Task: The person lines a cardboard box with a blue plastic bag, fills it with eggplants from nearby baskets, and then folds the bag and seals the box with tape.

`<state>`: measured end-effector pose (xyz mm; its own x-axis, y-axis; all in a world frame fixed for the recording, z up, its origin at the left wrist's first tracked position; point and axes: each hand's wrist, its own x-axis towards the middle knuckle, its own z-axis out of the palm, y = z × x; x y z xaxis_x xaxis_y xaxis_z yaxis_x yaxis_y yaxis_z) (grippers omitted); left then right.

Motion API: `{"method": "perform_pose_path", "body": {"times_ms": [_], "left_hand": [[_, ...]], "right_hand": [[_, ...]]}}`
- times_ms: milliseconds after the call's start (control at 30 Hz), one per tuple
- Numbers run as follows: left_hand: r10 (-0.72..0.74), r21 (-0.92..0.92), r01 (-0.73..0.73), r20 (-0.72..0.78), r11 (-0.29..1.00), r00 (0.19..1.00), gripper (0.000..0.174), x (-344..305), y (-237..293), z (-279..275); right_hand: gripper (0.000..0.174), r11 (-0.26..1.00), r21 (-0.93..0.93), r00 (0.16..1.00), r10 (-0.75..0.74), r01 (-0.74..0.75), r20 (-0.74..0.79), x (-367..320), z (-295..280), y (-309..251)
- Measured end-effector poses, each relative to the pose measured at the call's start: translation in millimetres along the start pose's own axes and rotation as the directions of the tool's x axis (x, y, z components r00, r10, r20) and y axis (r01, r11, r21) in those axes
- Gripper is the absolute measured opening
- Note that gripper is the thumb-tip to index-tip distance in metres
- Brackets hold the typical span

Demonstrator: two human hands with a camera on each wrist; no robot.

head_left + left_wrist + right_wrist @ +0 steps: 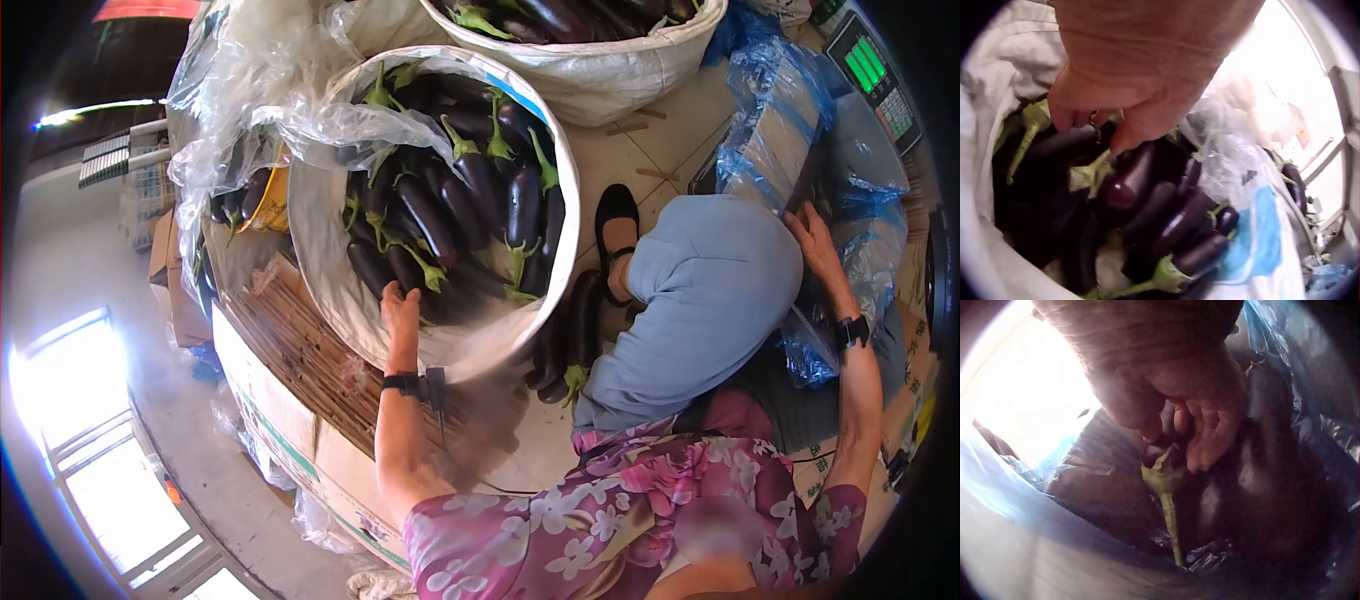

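Observation:
My left hand (pixel 401 312) reaches over the near rim of a white sack (pixel 572 200) full of dark purple eggplants (pixel 425 220). In the left wrist view its fingers and thumb curl down round an eggplant (pixel 1063 145) near a green stem cap (pixel 1092 175). My right hand (pixel 818 245) is down inside a box lined with blue clear plastic (pixel 775 110). Seen from the right wrist, the thumb and bent fingers grip an eggplant by its upper end, just above the green cap (pixel 1163 478). Other eggplants (pixel 1266 444) lie beside that hand.
Another sack (pixel 620 75) of eggplants stands at the back. Loose eggplants (pixel 583 325) lie on the floor beside a black shoe (pixel 617 215). A digital scale (pixel 875 85) with a green display is at the far right. Flattened cardboard (pixel 300 345) and clear plastic sheeting (pixel 240 90) flank the sack.

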<state>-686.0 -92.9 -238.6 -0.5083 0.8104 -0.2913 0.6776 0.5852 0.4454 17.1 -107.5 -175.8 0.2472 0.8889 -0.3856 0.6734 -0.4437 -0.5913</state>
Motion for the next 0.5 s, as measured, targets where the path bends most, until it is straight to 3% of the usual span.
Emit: {"method": "perform_pose_path", "body": {"times_ms": [67, 133, 200, 267, 333, 367, 400, 500], "left_hand": [[-0.070, -0.023, 0.069, -0.077, 0.997, 0.995, 0.052, 41, -50, 11], [-0.154, -0.052, 0.148, -0.145, 0.988, 0.977, 0.052, 44, -49, 12], [0.012, 0.360, 0.145, -0.400, 0.922, 0.916, 0.050, 46, -45, 16], [0.029, 0.422, 0.186, -0.454, 0.887, 0.891, 0.051, 43, -42, 18], [0.058, 0.482, 0.224, -0.502, 0.847, 0.863, 0.053, 50, -53, 19], [-0.110, 0.230, 0.202, -0.358, 0.952, 0.927, 0.054, 56, -66, 16], [-0.225, -0.045, 0.221, -0.162, 0.974, 0.961, 0.056, 57, -61, 11], [-0.257, -0.195, 0.238, -0.076, 0.951, 0.963, 0.057, 48, -41, 7]], "right_hand": [[0.035, 0.998, -0.036, 0.996, -0.054, 0.052, -0.067, 2, 3, 8], [0.037, 0.998, -0.059, 0.999, -0.030, 0.028, -0.041, -1, 0, 0], [0.040, 0.996, -0.085, 1.000, -0.003, 0.001, -0.016, -2, -1, -1], [0.043, 0.985, -0.163, 0.995, -0.064, 0.051, -0.077, -2, 1, 6], [0.046, 0.988, -0.154, 0.998, -0.020, 0.012, -0.054, -3, -1, 0], [0.050, 0.989, -0.145, 0.999, 0.027, -0.031, -0.028, -4, -1, -2], [0.050, 0.989, -0.147, 0.999, 0.029, -0.033, -0.029, -5, -1, 0], [0.056, 0.977, -0.209, 0.999, -0.054, 0.051, -0.006, -5, -2, 15]]}}
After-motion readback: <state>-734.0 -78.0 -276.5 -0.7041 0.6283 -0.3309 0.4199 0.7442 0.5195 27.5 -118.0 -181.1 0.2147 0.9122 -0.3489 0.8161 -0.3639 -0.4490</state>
